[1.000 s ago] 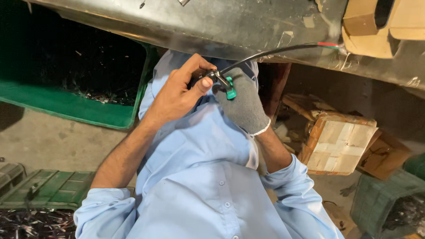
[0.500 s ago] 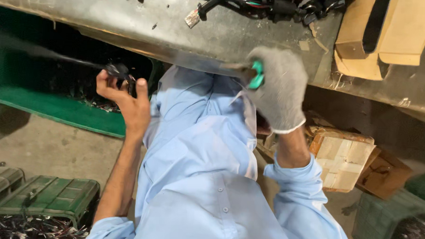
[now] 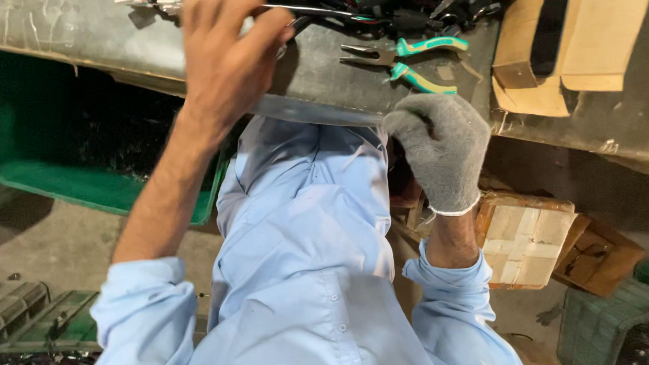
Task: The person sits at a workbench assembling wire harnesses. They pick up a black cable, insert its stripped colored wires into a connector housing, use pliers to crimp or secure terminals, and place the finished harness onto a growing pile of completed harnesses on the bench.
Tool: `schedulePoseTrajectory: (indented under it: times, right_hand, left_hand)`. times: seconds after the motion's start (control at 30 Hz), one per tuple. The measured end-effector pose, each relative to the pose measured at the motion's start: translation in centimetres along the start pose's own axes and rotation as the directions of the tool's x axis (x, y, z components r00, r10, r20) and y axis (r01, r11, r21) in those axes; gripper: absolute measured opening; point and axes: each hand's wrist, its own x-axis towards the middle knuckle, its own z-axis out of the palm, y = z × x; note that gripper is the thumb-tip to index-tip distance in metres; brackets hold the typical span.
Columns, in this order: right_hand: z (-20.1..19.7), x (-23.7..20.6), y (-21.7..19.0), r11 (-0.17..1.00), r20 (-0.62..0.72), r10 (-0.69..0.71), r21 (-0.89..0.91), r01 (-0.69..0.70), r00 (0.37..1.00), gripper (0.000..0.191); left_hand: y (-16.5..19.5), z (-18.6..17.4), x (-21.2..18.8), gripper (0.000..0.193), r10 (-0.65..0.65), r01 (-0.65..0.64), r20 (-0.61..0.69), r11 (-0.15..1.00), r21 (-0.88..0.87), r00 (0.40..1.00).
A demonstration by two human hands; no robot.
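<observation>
Bare left hand on wires, gloved right hand below green-handled pliers.

Brown cardboard box on the bench; taped, perhaps pale-labelled carton beneath.

A green crate sits beneath the bench, cardboard boxes beside it.

head camera, looking steeply down, close over workbench edge
</observation>
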Motion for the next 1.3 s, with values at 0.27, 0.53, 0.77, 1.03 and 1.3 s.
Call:
schedulePoseTrajectory:
  times: [0.27,0.53,0.77,1.03,1.3]
  right_hand:
    - [-0.9,-0.6,-0.9,0.998,-0.079,-0.059,0.008,0.060,0.995,0.032]
    - [0.0,-0.1,-3.7,0.902,-0.057,-0.393,-0.220,0.373,0.918,0.024]
    - [0.4,-1.9,-1.7,0.997,0.203,0.019,0.076,-0.035,0.979,0.017]
    - [2.1,-2.5,-2.4,0.978,0.393,-0.091,0.209,0.007,0.915,0.013]
    - [2.7,-2.3,-3.9,0.938,0.336,-0.212,0.335,0.094,0.918,0.023]
  left_hand:
    - [1.3,0.2,5.6,0.018,0.117,-0.131,0.147,0.988,0.087,0.982]
    - [9.4,-6.7,5.4,0.019,0.312,-0.204,0.280,0.912,-0.355,0.908]
    - [7.3,-9.6,2.5,0.025,-0.133,0.233,0.425,0.953,-0.193,0.895]
    - [7.7,-7.0,-3.6,0.025,-0.529,0.385,0.115,0.436,-0.813,0.841]
    - [9.3,-7.2,-1.3,0.021,-0.424,0.455,0.267,0.444,-0.772,0.866]
